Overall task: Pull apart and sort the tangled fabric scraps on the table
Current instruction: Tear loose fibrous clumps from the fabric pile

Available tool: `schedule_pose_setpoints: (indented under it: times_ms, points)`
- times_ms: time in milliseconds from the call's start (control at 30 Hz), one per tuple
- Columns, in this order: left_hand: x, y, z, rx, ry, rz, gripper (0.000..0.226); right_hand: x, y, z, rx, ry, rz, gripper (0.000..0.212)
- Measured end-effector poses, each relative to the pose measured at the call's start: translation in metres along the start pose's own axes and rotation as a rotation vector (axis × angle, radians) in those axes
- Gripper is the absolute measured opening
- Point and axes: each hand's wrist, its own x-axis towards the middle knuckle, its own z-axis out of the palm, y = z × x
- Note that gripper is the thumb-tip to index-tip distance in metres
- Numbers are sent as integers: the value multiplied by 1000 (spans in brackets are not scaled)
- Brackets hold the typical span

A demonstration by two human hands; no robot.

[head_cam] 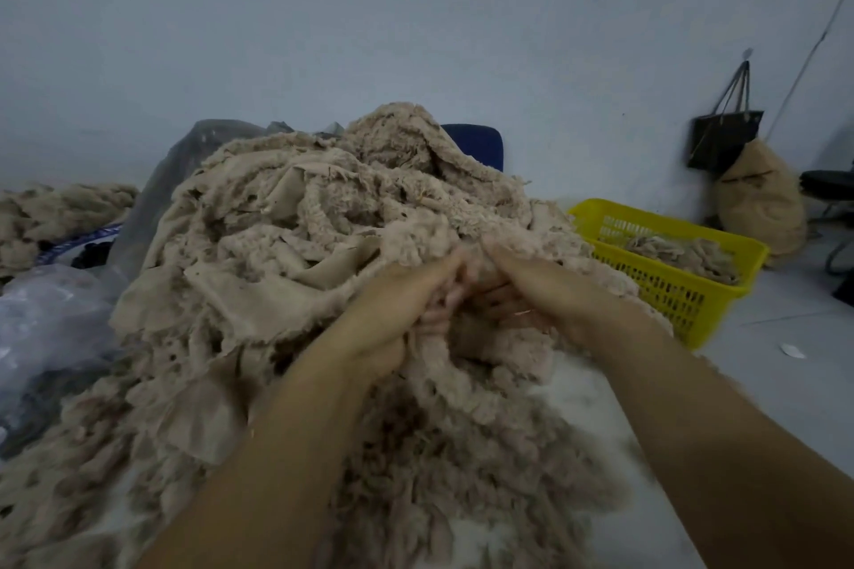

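The tangled heap of fabric scraps is covering most of the bench, cresting toward 12 o'clock. It is looking light, soft and fluffy, with frayed edges likely to snag on neighbouring pieces, so the flat woven-backed edges are probably offering the firmest hold. At the heap's 4 o'clock flank, the left grip and right grip are curling together around one fleecy clump. At 3 o'clock, a yellow basket is holding a few scraps.
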Motion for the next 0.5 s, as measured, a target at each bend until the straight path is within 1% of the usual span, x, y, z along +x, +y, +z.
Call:
schedule_pose_setpoints:
  times_ms: [33,100,167,200,233,267,300,333,367,400,433,467,500]
  points:
    - [4,2,3,-126,47,36,37,-8,-3,8,59,-62,-79,73]
    - [11,7,7,-439,109,75,37,-26,-2,23,192,-243,-193,70]
    - [16,13,1,-702,150,93,39,-40,10,35,116,-339,-201,60]
    - [17,16,-5,-806,174,101,40,-45,17,36,19,-355,-185,52]
    - [17,18,-12,-886,196,114,39,-49,24,31,-42,-340,-180,39]
    - [16,20,-19,-925,222,129,38,-53,27,24,-35,-276,-186,26]
    - [15,20,-24,-922,261,142,38,-56,28,15,22,-181,-178,19]
    - [14,19,-26,-880,315,149,37,-55,29,7,144,-83,-140,17]
    - [15,17,-24,-777,393,141,36,-56,28,0,315,-3,-97,18]
    - [15,14,-17,-598,473,113,35,-56,28,-4,499,37,-106,17]
    - [17,9,-7,-317,541,53,33,-58,27,-2,657,42,-144,17]
    - [17,4,5,20,582,-19,28,-57,27,4,745,17,-191,25]
    - [15,-3,20,335,561,-42,20,-57,29,13,757,-16,-218,36]
